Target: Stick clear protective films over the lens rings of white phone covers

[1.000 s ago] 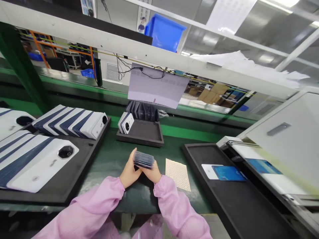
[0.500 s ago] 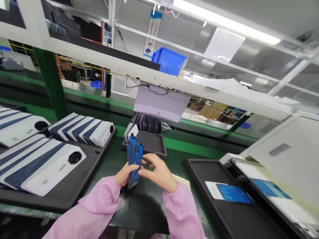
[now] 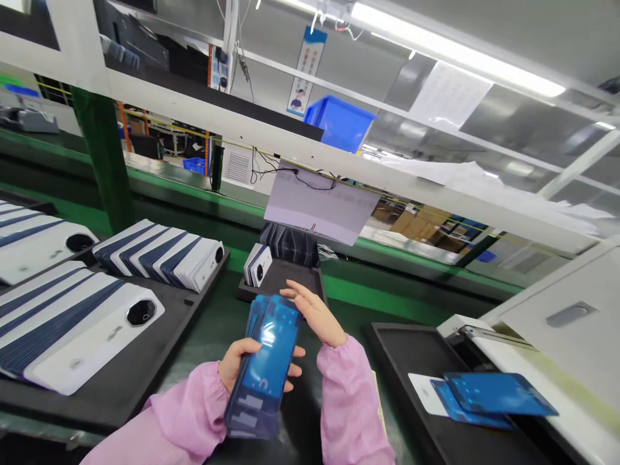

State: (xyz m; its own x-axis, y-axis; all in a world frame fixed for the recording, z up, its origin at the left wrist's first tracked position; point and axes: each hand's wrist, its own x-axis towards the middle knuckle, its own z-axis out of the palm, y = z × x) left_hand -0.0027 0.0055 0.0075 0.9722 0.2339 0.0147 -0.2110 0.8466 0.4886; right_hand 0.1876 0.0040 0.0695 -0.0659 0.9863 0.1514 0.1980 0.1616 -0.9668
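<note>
My left hand (image 3: pixel 241 365) is wrapped round a fanned stack of blue film-covered phone back panels (image 3: pixel 264 361), held flat side up over the green bench. My right hand (image 3: pixel 314 314) hovers just beyond the top of the stack, fingers stretched out, holding nothing. Both arms wear pink sleeves. Behind the hands a small black tray (image 3: pixel 300 279) holds a few white phone backs (image 3: pixel 258 265) standing on edge.
Large black trays at the left carry rows of white phone backs (image 3: pixel 159 255) with round camera holes. A black tray (image 3: pixel 436 426) at the right holds blue-filmed panels (image 3: pixel 494 394). A white machine (image 3: pixel 557 323) stands far right. A white shelf rail crosses overhead.
The stack has turned from edge-on to flat side up in my left hand and come closer to me. My right hand has let go and lifted beyond it.
</note>
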